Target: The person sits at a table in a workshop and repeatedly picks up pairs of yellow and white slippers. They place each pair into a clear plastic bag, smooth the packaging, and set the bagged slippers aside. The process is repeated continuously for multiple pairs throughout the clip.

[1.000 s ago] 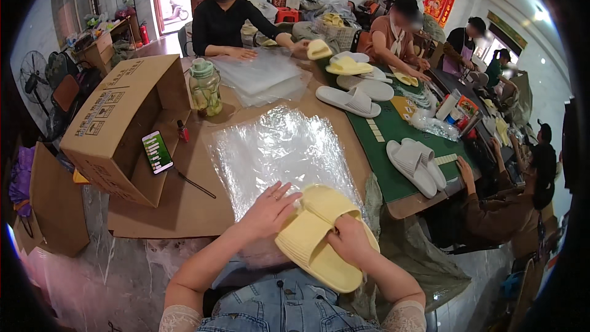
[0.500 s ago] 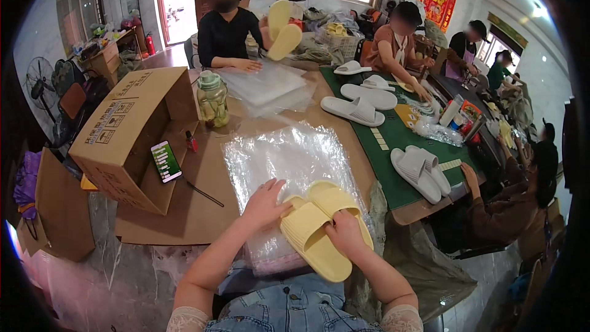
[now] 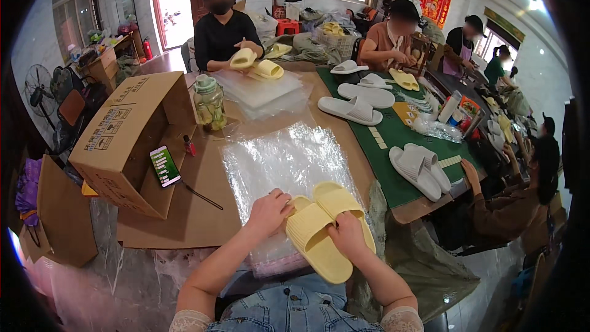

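A pair of yellow slippers point(image 3: 311, 227) is in my right hand point(image 3: 349, 237), above a stack of clear plastic bags point(image 3: 286, 157) at the table's near edge. The fingers of that hand close around the inner edges where the two slippers meet, and the fingertips are partly hidden. My left hand point(image 3: 269, 214) is over the bags, beside the toe end of the left slipper. Its fingers are curled together against that slipper's edge; whether they pinch anything is hidden.
An open cardboard box point(image 3: 132, 141) stands at the left, with a phone point(image 3: 165, 166) at its mouth. Behind are a glass jar point(image 3: 210, 104) and more plastic bags point(image 3: 261, 89). Grey slippers point(image 3: 415, 172) rest on a green mat point(image 3: 369, 147) to the right. Several co-workers sit around.
My left hand's fingers have curled in from lying flatter. The slippers have shifted slightly right. Across the table, a co-worker has lowered yellow slippers onto the bags.
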Motion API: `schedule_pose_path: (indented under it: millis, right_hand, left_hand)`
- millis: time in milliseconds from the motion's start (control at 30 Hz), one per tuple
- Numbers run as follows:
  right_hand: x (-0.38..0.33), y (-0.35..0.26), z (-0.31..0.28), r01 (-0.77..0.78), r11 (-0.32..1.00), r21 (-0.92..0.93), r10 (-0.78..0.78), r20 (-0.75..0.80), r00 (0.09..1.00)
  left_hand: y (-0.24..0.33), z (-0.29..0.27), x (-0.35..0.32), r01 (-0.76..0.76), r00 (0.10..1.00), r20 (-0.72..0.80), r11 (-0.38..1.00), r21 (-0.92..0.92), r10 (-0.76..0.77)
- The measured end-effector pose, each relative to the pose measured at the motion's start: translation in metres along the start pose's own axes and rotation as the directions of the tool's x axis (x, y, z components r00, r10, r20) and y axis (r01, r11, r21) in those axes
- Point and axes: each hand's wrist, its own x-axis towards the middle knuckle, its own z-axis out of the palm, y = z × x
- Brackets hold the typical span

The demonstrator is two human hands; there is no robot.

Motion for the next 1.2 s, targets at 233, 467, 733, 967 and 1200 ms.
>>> schedule_pose_path:
  millis: [233,467,733,967,1200]
  right_hand:
    - [-0.006,0.006,-0.005,0.003,1.0,0.009,-0.003,0.004,1.0]
    - [-0.008,0.002,-0.005,-0.012,1.0,0.012,0.012,0.024,1.0]
    - [-0.009,-0.008,-0.014,0.174,0.984,0.047,-0.178,0.099,0.979]
    - [0.001,-0.01,0.003,0.122,0.986,0.111,-0.128,0.045,0.991]
    - [0.022,-0.026,0.012,0.166,0.983,0.078,-0.171,0.054,0.984]
  left_hand:
    - [0.006,-0.009,-0.002,-0.038,0.998,0.043,0.994,-0.103,0.042]
    - [0.0,0.005,-0.008,-0.126,0.99,-0.054,0.986,0.108,0.132]
    - [0.04,-0.017,-0.002,-0.302,0.938,-0.203,0.951,-0.073,0.282]
    - [0.056,-0.031,-0.007,-0.24,0.97,-0.066,0.88,-0.41,0.234]
    - [0.055,-0.037,-0.013,-0.289,0.931,0.0,0.737,-0.611,0.365]
